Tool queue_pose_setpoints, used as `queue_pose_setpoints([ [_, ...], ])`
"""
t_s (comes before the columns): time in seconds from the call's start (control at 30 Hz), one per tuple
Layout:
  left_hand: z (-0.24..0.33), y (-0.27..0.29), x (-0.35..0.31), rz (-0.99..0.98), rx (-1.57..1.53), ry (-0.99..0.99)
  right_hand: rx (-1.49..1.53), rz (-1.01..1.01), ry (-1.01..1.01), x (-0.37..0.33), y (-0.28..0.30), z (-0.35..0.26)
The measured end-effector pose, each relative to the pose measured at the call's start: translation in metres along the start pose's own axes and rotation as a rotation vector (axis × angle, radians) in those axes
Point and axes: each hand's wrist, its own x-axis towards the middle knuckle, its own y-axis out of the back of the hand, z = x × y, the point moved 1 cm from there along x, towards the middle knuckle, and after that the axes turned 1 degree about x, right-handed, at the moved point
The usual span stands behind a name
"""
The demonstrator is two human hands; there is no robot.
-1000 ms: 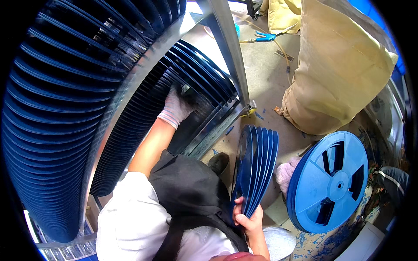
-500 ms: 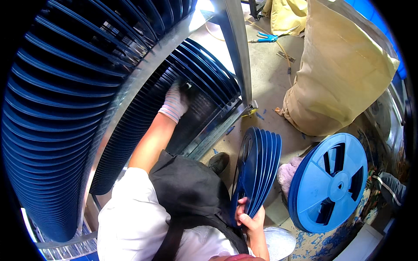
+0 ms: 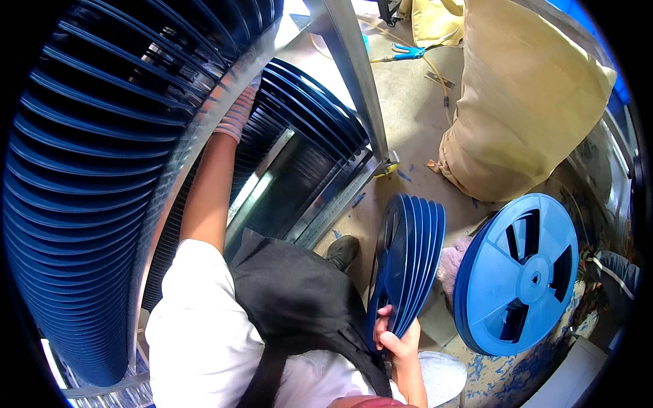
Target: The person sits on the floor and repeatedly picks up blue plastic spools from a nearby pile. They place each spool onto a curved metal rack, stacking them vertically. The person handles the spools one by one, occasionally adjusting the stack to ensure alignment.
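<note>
My left hand (image 3: pixel 238 112), in a striped knit glove, reaches in among the dark blue reels on the lower rack. Its fingers are hidden at the curved metal rail, so their grip does not show. To the right of that hand stand several blue reels (image 3: pixel 309 102) on edge. My bare right hand (image 3: pixel 398 336) is closed round the lower edge of a fanned stack of blue plastic reels (image 3: pixel 411 251), held upright beside my black apron.
A tall row of blue reels (image 3: pixel 81 217) fills the upper rack at left. A metal post (image 3: pixel 354 75) rises ahead. Beyond are a large tan sack (image 3: pixel 524 102) and a blue air gun (image 3: pixel 409 52). More stacked reels (image 3: pixel 517 272) stand at right, above blue scraps on the floor.
My left hand has moved leftward and farther in, up to the curved rail. A gap with bare metal bars now shows where the hand was. My right hand still holds its stack.
</note>
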Motion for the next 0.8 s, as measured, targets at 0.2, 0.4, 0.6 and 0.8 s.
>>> queue_pose_setpoints([
  [0.2,-0.001,0.012,0.015,0.035,0.527,-0.268,-0.017,0.005,0.008,-0.003,0.0,0.002],
  [0.4,0.06,0.013,0.012,-0.303,0.131,-0.266,-0.049,-0.028,-0.003,-0.007,0.002,0.003],
  [0.6,0.103,0.028,0.009,-0.525,0.383,-0.522,-0.083,-0.089,-0.014,-0.009,-0.004,0.005],
  [0.8,0.111,0.008,0.014,-0.505,0.632,-0.595,-0.121,-0.111,-0.005,-0.015,-0.012,0.002],
])
